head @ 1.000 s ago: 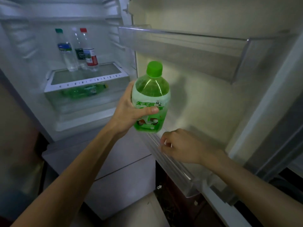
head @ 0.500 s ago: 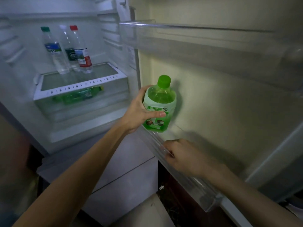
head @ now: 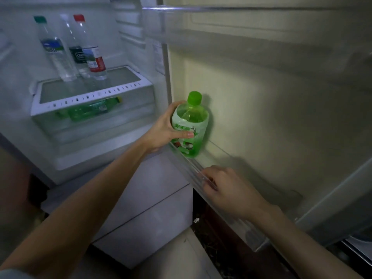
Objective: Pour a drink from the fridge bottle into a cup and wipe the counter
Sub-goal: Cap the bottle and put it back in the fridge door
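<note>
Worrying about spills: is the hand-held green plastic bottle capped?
Capped: a green screw cap sits on the green plastic bottle that the left hand grips.

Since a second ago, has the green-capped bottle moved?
Yes. The green-capped bottle has come down into the lower door shelf, its base now behind the shelf's front wall.

Glossy, seemingly plastic green bottle (head: pixel 190 125); clear door shelf (head: pixel 193 168).

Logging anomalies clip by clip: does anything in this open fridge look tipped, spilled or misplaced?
Only a green bottle lying on its side in the drawer under the shelf. No spill shows. The drink bottle in the left hand is upright in the door bin.
</note>
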`<state>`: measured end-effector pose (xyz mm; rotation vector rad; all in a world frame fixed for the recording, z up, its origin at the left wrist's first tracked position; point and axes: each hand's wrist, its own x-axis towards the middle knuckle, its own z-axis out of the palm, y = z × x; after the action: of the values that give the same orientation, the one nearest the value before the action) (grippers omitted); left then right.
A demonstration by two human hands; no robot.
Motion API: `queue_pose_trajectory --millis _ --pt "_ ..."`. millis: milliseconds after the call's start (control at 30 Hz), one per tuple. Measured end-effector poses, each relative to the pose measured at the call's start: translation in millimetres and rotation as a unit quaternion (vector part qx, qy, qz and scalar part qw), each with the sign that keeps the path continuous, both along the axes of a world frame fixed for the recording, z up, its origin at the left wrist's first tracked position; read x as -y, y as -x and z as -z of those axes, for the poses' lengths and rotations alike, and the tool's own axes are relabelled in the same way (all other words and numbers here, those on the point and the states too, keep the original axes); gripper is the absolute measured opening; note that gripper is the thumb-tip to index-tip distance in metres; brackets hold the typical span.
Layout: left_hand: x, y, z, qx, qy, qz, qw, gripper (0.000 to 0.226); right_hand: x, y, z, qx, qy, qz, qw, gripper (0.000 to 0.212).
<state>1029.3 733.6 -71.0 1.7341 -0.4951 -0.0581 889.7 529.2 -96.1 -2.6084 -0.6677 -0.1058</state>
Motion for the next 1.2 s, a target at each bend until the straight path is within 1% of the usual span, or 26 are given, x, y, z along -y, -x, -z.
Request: queue_pose_trajectory --millis 67,133,200,300,333,400,467,500,600,633,700,767,867,933,1067,1200 --pt "-9.3 -7.0 0.6 -0.009 -0.004 0.004 1.000 0.090 -1.3 -0.3 0.1 -0.008 -0.002 0.002 1.000 0.019" --pt "-18.1 -13.8 0.0 -0.037 0.010 0.000 0.999 0.094 -1.9 -0.6 0.7 -0.015 -0.009 0.006 1.000 0.021" --pt "-23.1 -19.5 -3.0 -0.056 -0.002 -0.007 0.998 0.095 -2.5 0.0 0.9 -0.020 -0.011 0.006 1.000 0.022" --pt "-25.5 -19.9 -11.7 -0.047 -0.055 -0.020 0.997 0.114 -4.3 1.4 0.1 -0.021 -0.013 0.005 1.000 0.021" --pt "-27.3 -19.8 -12.0 -0.041 -0.067 -0.026 0.997 0.115 -5.0 1.7 -0.6 -0.022 -0.012 0.004 1.000 0.021" --pt "-29.7 -15.0 -9.3 -0.022 -0.073 -0.052 0.996 0.105 -6.9 2.5 -1.7 -0.016 -0.007 0.005 1.000 0.021" --pt "-27.6 -3.7 -2.2 0.000 -0.071 -0.089 0.994 0.100 -9.7 3.3 -2.9 -0.009 -0.001 0.010 1.000 0.022" --pt "-22.7 3.9 1.0 0.016 -0.075 -0.115 0.990 0.103 -11.5 2.9 -3.4 -0.008 0.000 0.015 1.000 0.023" --pt "5.8 23.5 12.6 0.064 -0.132 -0.206 0.967 0.129 -17.2 2.3 -5.5 -0.015 -0.005 0.018 1.000 0.024" --pt "17.7 28.1 14.4 0.075 -0.144 -0.241 0.957 0.133 -18.5 2.6 -5.9 -0.015 -0.005 0.016 1.000 0.024" --pt "34.8 30.5 15.7 0.088 -0.155 -0.302 0.936 0.135 -19.6 5.2 -6.0 -0.018 0.000 0.016 1.000 0.021" --pt "40.4 27.4 16.2 0.091 -0.158 -0.331 0.926 0.130 -19.3 8.3 -6.1 -0.016 -0.002 0.018 1.000 0.019" --pt "35.5 22.8 15.4 0.091 -0.153 -0.326 0.928 0.120 -19.8 11.4 -7.4 -0.016 -0.003 0.018 1.000 0.020" --pt "28.4 21.8 11.5 0.070 -0.146 -0.310 0.937 0.118 -21.4 13.2 -9.1 -0.013 0.000 0.015 1.000 0.022" --pt "1.0 14.5 8.2 0.040 -0.142 -0.251 0.957 0.130 -23.8 15.8 -10.7 -0.007 0.008 0.016 1.000 0.024" --pt "-7.4 17.2 10.0 0.042 -0.155 -0.240 0.957 0.136 -27.2 16.6 -11.4 -0.009 0.011 0.016 1.000 0.023"
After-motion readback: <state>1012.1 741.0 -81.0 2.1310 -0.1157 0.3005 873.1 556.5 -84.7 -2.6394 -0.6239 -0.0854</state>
